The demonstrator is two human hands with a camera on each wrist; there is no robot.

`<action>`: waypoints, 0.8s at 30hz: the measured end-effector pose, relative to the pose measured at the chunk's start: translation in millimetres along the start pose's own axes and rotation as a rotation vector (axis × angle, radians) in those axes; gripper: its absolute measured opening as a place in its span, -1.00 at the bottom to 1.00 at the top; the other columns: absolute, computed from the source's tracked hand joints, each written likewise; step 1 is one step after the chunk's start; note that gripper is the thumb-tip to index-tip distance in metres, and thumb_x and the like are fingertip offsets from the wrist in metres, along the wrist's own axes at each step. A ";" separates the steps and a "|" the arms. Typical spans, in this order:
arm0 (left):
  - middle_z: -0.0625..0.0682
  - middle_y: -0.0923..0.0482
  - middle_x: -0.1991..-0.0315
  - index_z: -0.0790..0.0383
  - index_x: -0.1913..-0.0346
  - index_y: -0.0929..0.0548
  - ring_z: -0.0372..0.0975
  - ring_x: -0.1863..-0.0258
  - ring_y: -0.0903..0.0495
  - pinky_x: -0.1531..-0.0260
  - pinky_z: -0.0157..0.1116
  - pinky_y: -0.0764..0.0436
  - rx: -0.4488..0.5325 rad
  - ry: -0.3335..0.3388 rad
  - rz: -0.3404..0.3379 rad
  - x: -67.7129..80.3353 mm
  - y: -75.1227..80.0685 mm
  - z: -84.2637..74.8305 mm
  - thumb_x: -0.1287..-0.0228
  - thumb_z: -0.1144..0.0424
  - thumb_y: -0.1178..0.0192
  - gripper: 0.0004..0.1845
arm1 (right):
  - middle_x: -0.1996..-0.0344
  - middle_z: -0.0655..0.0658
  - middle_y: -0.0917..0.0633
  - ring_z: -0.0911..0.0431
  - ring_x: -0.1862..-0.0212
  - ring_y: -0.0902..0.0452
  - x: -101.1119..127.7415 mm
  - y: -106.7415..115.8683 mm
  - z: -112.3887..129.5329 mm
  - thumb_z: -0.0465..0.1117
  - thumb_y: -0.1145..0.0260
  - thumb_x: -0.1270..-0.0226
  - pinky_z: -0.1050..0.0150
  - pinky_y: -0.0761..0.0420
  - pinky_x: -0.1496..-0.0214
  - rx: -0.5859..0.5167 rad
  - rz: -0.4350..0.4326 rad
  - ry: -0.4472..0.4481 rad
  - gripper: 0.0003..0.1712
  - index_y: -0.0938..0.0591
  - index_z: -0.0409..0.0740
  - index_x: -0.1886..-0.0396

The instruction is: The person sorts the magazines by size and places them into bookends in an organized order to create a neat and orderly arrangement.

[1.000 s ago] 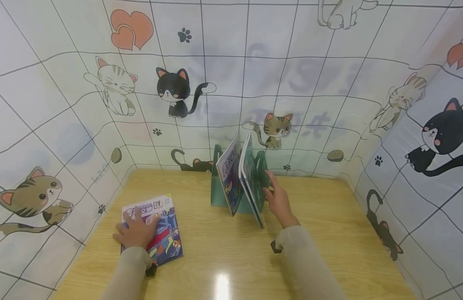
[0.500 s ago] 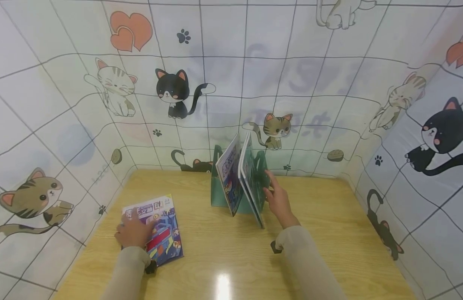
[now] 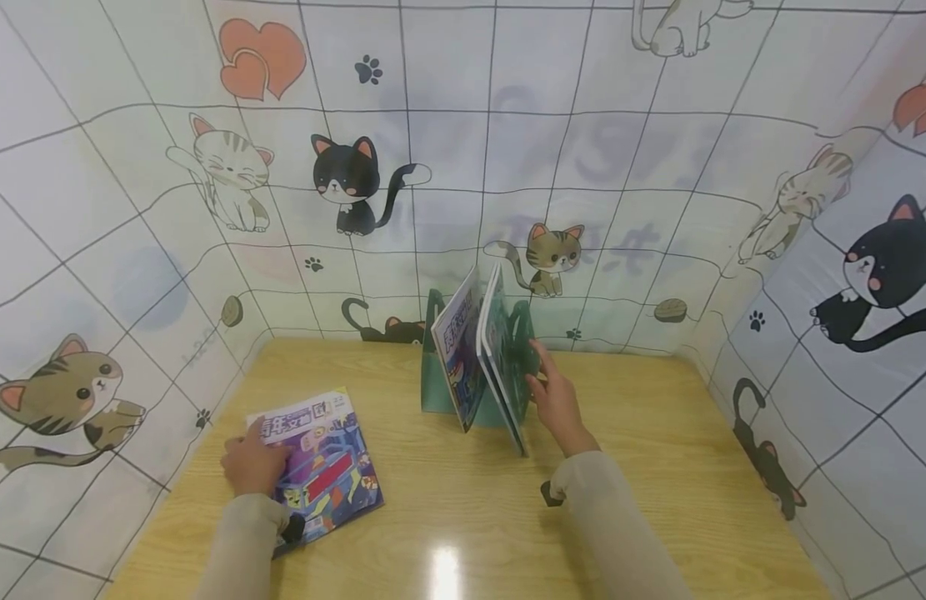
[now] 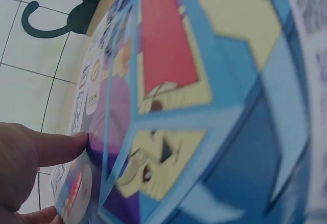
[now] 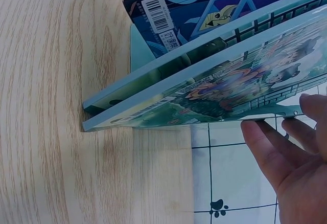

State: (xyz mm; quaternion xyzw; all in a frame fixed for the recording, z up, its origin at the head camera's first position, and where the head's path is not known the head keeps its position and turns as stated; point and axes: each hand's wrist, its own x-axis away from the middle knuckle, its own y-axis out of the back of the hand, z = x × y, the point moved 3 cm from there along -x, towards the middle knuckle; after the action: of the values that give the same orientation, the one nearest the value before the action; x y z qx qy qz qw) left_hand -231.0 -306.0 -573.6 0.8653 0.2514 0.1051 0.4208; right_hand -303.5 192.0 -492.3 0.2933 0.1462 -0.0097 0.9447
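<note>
L hand (image 3: 252, 462) fingers curled round the near-left edge of the magazine (image 3: 323, 467), lifting that edge off the wooden table (image 3: 658, 433). R hand (image 3: 556, 400), fingers straight, presses the outer of two leaning books (image 3: 478, 358) in the green bookend (image 3: 432, 367), center-back of table.

Small enclosed study nook, wooden desk (image 3: 658, 467), cartoon-cat sheeting (image 3: 508, 150) walling three sides, green bookstand (image 3: 432, 367) with magazines (image 3: 478, 358), another magazine (image 3: 327, 467) lying flat

Right hand (image 5: 299, 170) fingertips against two leaning books (image 5: 219, 75) on wooden table (image 5: 61, 106)
</note>
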 end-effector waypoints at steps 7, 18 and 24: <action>0.56 -0.36 -0.09 0.45 -0.34 -0.34 0.34 -0.03 -0.30 -0.10 0.22 -0.23 0.074 -0.007 0.039 0.5 5.8 -0.9 -0.04 0.35 -0.36 -0.24 | -0.32 -0.45 -0.34 -0.30 -0.09 -0.53 0.1 0.1 0.3 -0.34 -0.16 -0.45 0.06 -0.66 0.18 0.013 -0.006 0.008 -0.23 -0.13 0.27 -0.52; 0.51 -0.18 -0.32 0.36 -0.46 -0.18 0.25 -0.12 -0.30 -0.17 0.18 -0.26 0.212 0.037 0.283 0.0 9.8 -3.7 -0.18 0.33 -0.31 -0.19 | -0.31 -0.47 -0.34 -0.30 -0.09 -0.53 -0.4 0.3 2.5 -0.34 -0.15 -0.46 0.08 -0.66 0.17 0.005 0.003 -0.016 -0.23 -0.12 0.29 -0.51; 0.50 -0.06 -0.39 0.32 -0.50 -0.07 0.29 -0.22 -0.21 -0.24 0.20 -0.15 0.247 0.013 0.375 -3.2 11.4 -3.9 -0.21 0.28 -0.33 -0.11 | -0.31 -0.46 -0.35 -0.30 -0.10 -0.53 0.0 0.2 2.4 -0.34 -0.15 -0.46 0.07 -0.66 0.17 -0.003 0.007 -0.019 -0.22 -0.12 0.34 -0.51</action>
State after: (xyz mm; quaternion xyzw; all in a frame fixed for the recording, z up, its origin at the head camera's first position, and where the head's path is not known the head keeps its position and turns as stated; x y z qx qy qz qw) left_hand -231.3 -311.0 -562.2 0.9411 0.0996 0.1553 0.2832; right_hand -302.8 190.8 -490.4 0.2925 0.1364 -0.0092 0.9464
